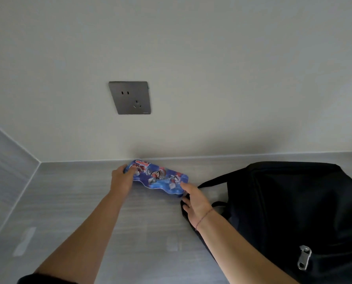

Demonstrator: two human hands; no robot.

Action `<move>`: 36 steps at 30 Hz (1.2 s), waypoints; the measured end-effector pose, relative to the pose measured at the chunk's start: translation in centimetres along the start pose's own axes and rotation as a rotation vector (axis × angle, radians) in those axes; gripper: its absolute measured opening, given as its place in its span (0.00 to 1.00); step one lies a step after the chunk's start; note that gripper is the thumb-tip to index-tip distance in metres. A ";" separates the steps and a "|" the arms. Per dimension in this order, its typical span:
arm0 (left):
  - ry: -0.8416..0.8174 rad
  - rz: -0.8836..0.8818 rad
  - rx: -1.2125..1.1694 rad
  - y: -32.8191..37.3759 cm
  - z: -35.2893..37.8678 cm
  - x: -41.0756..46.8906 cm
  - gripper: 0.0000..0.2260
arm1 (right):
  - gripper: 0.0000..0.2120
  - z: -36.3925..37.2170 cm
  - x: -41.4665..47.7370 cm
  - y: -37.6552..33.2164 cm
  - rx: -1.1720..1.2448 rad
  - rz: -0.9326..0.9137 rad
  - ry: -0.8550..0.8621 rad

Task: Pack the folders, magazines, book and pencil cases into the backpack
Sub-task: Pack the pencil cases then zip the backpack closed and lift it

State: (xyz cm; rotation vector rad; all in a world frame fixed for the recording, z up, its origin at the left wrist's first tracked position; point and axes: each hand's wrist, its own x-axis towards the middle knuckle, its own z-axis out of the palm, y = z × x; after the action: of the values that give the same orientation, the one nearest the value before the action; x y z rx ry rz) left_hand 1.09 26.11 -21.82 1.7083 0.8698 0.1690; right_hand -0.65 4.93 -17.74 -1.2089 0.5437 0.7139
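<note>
A blue pencil case (pixel 157 178) with red and white cartoon figures lies near the back wall of a grey table (pixel 68 201). My left hand (pixel 122 180) grips its left end, fingers curled over the edge. My right hand (pixel 193 198) holds its right end, thumb on top and fingers below. A black backpack (pixel 290 212) lies on the table at the right, just beside my right hand, with a silver zipper pull (pixel 303 257) on its near side. Whether the backpack is open cannot be made out. No folders, magazines or book are in view.
A grey wall socket (pixel 131 97) sits on the white wall above the pencil case. A grey side panel (pixel 4 171) closes off the table on the left. A black backpack strap (pixel 210 182) lies between the pencil case and the bag.
</note>
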 end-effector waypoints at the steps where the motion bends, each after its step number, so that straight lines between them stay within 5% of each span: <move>1: 0.027 -0.014 -0.024 0.0 -0.2 -0.4 0.11 | 0.07 0.1 -0.2 -0.3 -0.013 -0.022 -0.005; 11: -0.081 -0.035 -0.539 4.0 -2.5 -10.7 0.18 | 0.18 -1.3 -6.1 -4.0 0.155 -0.412 -0.098; 15: -0.316 -0.003 -0.563 7.0 0.5 -17.9 0.30 | 0.17 -4.9 -10.3 -6.4 0.179 -0.542 -0.184; 18: -0.408 0.040 -0.521 8.6 4.5 -23.9 0.26 | 0.16 -10.0 -13.8 -6.9 0.181 -0.512 -0.144; 24: -0.495 0.106 -0.150 8.5 12.6 -33.8 0.09 | 0.18 -22.8 -19.6 -4.2 0.077 -0.467 -0.057; 28: -0.371 0.452 0.313 9.0 16.3 -35.6 0.07 | 0.17 -29.9 -22.0 -3.4 -0.026 -0.434 -0.037; 33: -0.248 0.851 0.888 8.9 20.3 -35.4 0.20 | 0.21 -34.4 -24.3 -2.8 0.068 -0.238 -0.193; 36: -0.235 0.955 1.007 8.8 21.5 -35.0 0.20 | 0.22 -35.7 -25.1 -1.8 0.036 -0.159 -0.256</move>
State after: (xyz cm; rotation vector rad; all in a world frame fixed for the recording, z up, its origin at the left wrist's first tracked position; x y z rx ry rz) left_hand -8.58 -13.03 -10.10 2.9164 -0.1926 0.1641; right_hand -16.25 -34.80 -8.45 -1.0936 0.2440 0.7071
